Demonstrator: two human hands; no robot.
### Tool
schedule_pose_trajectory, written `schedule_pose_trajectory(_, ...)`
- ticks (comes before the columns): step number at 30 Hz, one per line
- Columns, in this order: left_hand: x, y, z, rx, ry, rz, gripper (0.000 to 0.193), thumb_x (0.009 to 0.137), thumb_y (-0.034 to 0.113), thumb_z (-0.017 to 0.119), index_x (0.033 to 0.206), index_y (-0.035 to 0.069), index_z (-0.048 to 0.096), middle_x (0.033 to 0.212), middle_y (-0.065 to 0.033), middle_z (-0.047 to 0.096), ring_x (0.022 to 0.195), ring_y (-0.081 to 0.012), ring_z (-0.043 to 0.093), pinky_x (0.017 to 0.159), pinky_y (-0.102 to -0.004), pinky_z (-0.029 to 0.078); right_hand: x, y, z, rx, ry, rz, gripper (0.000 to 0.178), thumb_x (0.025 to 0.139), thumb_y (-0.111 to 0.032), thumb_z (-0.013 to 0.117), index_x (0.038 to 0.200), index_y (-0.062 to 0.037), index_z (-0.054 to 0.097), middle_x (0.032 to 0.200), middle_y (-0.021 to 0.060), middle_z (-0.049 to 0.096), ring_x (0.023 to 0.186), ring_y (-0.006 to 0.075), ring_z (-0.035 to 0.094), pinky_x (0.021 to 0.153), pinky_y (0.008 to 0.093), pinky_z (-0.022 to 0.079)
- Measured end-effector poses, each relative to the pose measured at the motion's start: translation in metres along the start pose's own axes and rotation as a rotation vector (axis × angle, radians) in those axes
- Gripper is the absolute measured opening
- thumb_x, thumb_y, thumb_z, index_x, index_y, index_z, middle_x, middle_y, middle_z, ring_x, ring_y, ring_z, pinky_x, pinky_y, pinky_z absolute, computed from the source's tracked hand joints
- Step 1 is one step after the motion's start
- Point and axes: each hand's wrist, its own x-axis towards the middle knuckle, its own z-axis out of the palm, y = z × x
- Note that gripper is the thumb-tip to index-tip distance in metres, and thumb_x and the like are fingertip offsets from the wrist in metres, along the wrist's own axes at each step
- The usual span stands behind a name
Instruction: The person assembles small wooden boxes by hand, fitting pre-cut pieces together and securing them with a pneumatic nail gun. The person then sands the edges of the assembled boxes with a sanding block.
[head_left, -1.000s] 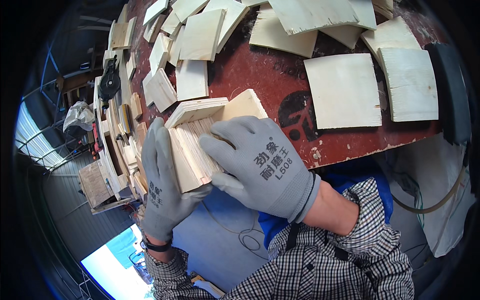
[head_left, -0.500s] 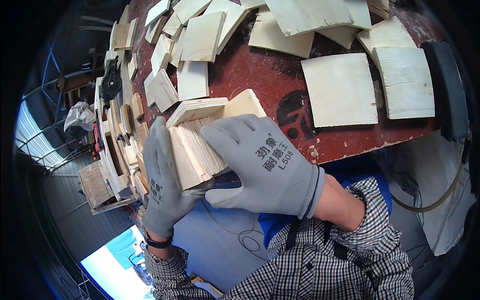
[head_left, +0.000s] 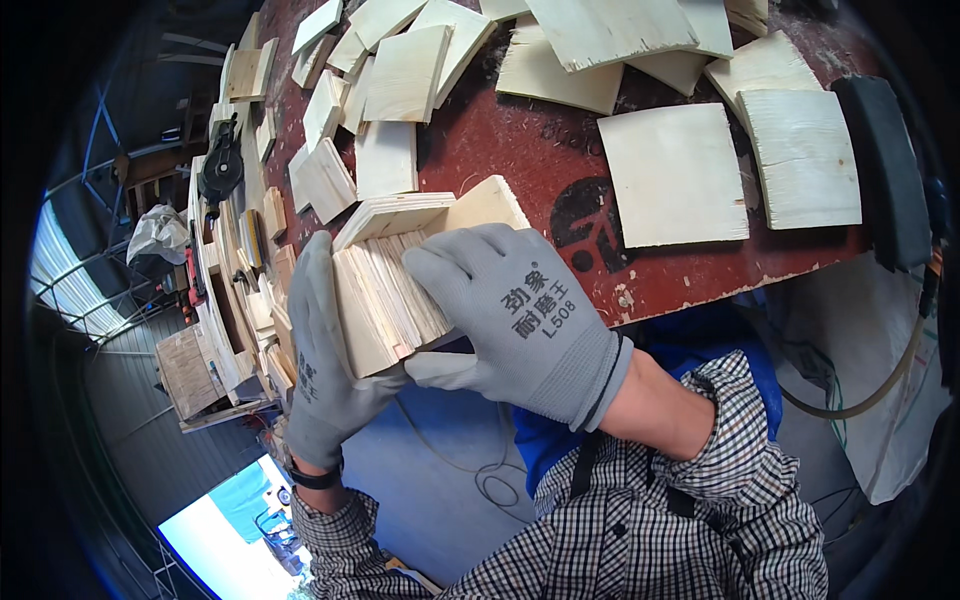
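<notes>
Several pale rectangular plywood pieces, packed face to face at near edge of red tabletop; grey-gloved left hand grasps their left side, grey-gloved right hand their right.

Wears close-fitting grey knit gloves on the left hand and right hand, both with dark printing across the back; ribbed at the right wrist, edged there in a dark line. Below the left glove, a narrow black wristband. Further up, a black-and-white checked cloth shirt with a small round dark button, loose bunched sleeves and flat dark straps over the front.
</notes>
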Motion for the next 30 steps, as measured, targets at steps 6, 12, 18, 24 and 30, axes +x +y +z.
schedule_pose_trajectory(6,-0.005,-0.003,0.001,-0.127,0.018,-0.031,0.116,0.091,0.058,0.081,0.169,0.001,0.016,0.172,-0.0267,0.025,0.157,-0.0441,0.031,0.128,-0.0546,0.03,0.0,0.001,-0.001,-0.018,0.003,-0.01,0.079,0.08,-0.053,0.081,0.137,-0.0015,0.061,0.125,0.0163,0.066,0.115,0.0341,0.064,0.099,0.0472,0.048)
schedule_pose_trajectory(12,-0.006,-0.005,0.001,-0.097,0.014,-0.012,0.113,0.093,0.057,0.079,0.169,0.002,0.016,0.172,-0.0261,0.025,0.156,-0.044,0.033,0.127,-0.0545,0.033,-0.001,0.002,0.002,-0.062,0.03,-0.017,0.074,0.081,-0.05,0.081,0.134,-0.002,0.063,0.125,0.016,0.067,0.115,0.0333,0.064,0.098,0.0471,0.049)
schedule_pose_trajectory(18,-0.006,-0.002,-0.004,-0.148,0.013,-0.02,0.113,0.093,0.054,0.08,0.169,0.001,0.015,0.171,-0.026,0.027,0.157,-0.0436,0.033,0.127,-0.0546,0.033,-0.002,0.0,0.002,-0.05,0.075,-0.035,0.066,0.084,-0.045,0.08,0.132,-0.0039,0.061,0.116,0.0112,0.065,0.109,0.0292,0.063,0.094,0.044,0.048)
schedule_pose_trajectory(24,-0.013,-0.011,-0.004,-0.228,0.051,-0.043,0.111,0.093,0.052,0.079,0.168,-0.001,0.018,0.171,-0.0257,0.03,0.157,-0.0418,0.033,0.128,-0.0523,0.031,-0.007,0.006,0.007,-0.045,0.16,-0.13,0.06,0.088,-0.039,0.077,0.137,-0.009,0.062,0.115,0.008,0.065,0.108,0.0264,0.063,0.09,0.044,0.048)
schedule_pose_trajectory(30,-0.014,-0.008,0.004,-0.252,0.097,-0.065,0.102,0.094,0.043,0.079,0.167,0.0,0.023,0.168,-0.0261,0.033,0.154,-0.0441,0.037,0.127,-0.0542,0.032,-0.014,0.004,0.008,-0.107,0.177,-0.251,0.054,0.089,-0.033,0.076,0.137,-0.0144,0.064,0.112,0.0038,0.066,0.102,0.0245,0.064,0.086,0.0439,0.047)
